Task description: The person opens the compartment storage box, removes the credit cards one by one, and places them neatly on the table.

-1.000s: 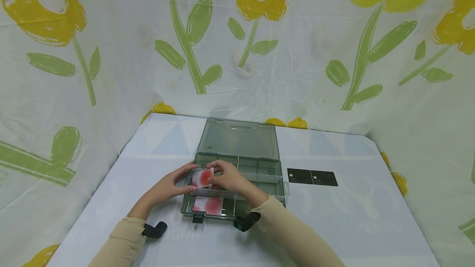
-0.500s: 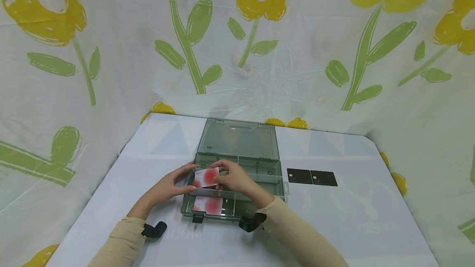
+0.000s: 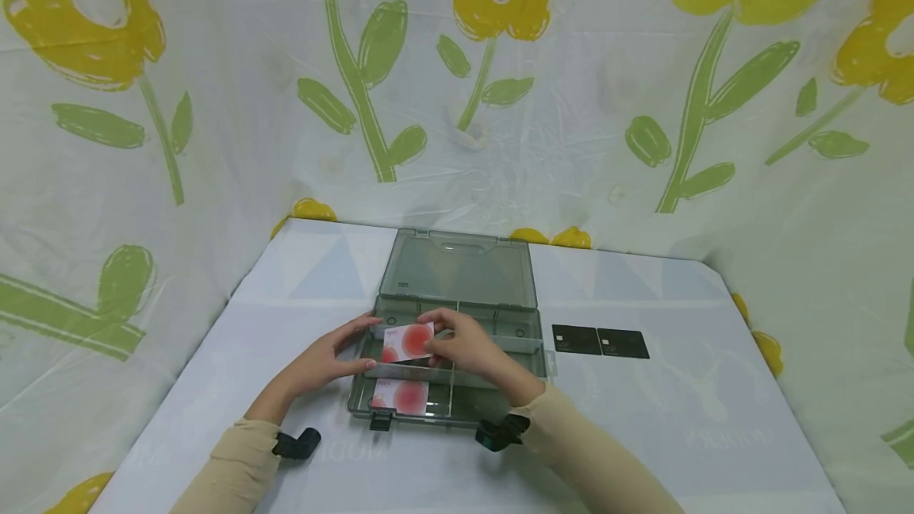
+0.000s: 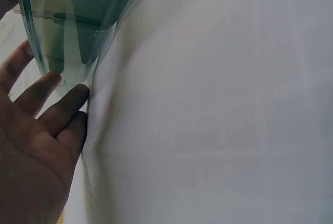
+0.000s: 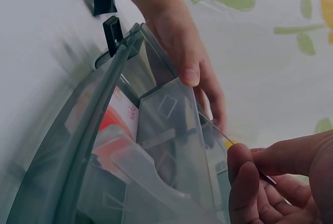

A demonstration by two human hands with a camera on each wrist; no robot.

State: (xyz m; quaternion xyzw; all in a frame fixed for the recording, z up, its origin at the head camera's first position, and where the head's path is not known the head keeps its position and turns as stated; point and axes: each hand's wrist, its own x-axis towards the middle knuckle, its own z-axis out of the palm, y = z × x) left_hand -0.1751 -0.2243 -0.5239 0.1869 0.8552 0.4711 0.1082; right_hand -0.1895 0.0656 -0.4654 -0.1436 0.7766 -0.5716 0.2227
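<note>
My right hand (image 3: 464, 346) pinches a white and pink card (image 3: 404, 342) with a red circle between thumb and fingers. It holds the card tilted over the middle left compartment of an open grey see-through divider box (image 3: 528, 367). In the right wrist view the card is nearly edge-on beside the right hand (image 5: 283, 174). My left hand (image 3: 324, 359) rests against the box's left side, fingers fairly straight and spread, thumb by the clear divider (image 3: 414, 372). The left wrist view shows the left hand's fingers (image 4: 65, 107) along the box wall. A like card (image 3: 401, 396) lies in the front left compartment.
The box lid (image 3: 460, 268) lies folded back behind the box. To the right, two black cards (image 3: 575, 339) with chips lie side by side on the white table (image 3: 643, 435). A flower-printed curtain (image 3: 571, 101) rises behind and at both sides.
The right hand has moved the pink card to the right, away from the left hand's fingers. The left hand has stayed in place at the box's side.
</note>
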